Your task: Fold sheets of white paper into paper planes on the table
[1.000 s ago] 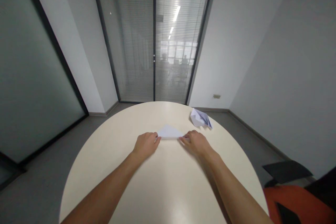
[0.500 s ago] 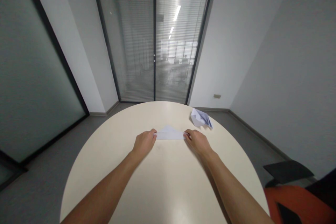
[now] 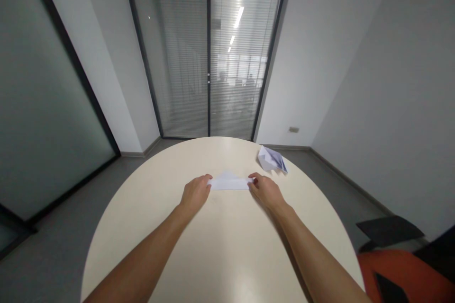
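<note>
A folded sheet of white paper lies on the pale round table, with a straight band along its near edge and a low triangular peak on the far side. My left hand pinches its left end between thumb and fingers. At the right end, my right hand grips the paper the same way, fingertips curled over the edge. Beyond my right hand, a folded white paper shape with shaded bluish insides rests near the table's far right rim, touched by neither hand.
A chair with an orange seat and dark armrests stands at the table's right. Past the far rim are glass doors with blinds. A frosted glass panel is on the left, and a wall socket sits low on the wall.
The paper's near band looks flatter and slightly wider, and its peak shows a little less. Both hands stay almost in place, still holding the ends.
</note>
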Demonstrator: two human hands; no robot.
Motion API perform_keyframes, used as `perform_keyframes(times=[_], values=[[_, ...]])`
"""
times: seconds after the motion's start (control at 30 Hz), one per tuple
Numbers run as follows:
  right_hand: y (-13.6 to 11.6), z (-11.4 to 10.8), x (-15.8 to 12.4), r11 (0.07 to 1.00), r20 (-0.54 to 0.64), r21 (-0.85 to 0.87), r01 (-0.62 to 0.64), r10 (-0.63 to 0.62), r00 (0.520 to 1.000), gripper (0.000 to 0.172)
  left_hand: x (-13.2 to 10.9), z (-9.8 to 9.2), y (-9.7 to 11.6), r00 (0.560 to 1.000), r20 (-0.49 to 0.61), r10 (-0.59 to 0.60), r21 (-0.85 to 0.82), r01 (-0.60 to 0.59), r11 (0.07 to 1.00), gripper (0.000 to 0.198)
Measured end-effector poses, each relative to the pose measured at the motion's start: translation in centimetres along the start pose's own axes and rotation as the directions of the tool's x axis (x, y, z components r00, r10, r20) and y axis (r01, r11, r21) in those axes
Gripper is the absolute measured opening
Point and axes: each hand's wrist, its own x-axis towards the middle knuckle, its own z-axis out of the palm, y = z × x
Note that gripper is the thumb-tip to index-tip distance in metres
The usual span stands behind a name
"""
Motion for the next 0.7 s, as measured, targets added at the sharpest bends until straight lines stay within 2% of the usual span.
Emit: perform_keyframes(times=[0.27, 0.4, 0.53, 0.63, 0.7], values=[[0.3, 0.6, 0.0, 0.999, -0.003, 0.012, 0.039, -0.039, 0.999, 0.031, 0.0, 0.5, 0.1, 0.999, -0.035, 0.024, 0.034, -0.023, 0.999, 0.03], [0.1, 0.3, -0.2, 0.992, -0.074, -0.011, 0.128, -0.129, 0.989, 0.032, 0.3, 0.6, 0.0, 0.988, -0.088, 0.128, 0.062, -0.123, 0.99, 0.038], [-0.5, -0.1, -0.2, 0.968, -0.062, -0.065, 0.244, -0.248, 0.967, 0.036, 0.5, 0.9, 0.0, 0.963, 0.017, 0.268, -0.007, -0.268, 0.963, 0.037], [-1.1, 0.3, -0.3, 0.934, -0.005, -0.031, 0.355, -0.355, 0.935, 0.043, 0.5, 0.9, 0.4, 0.957, 0.06, 0.284, -0.014, -0.283, 0.959, 0.033], [-1.6, 0.8, -0.5, 0.9, 0.011, 0.035, 0.434, -0.435, 0.901, 0.041, 0.3, 0.7, 0.9, 0.96, 0.065, 0.274, 0.008, -0.275, 0.961, 0.031]])
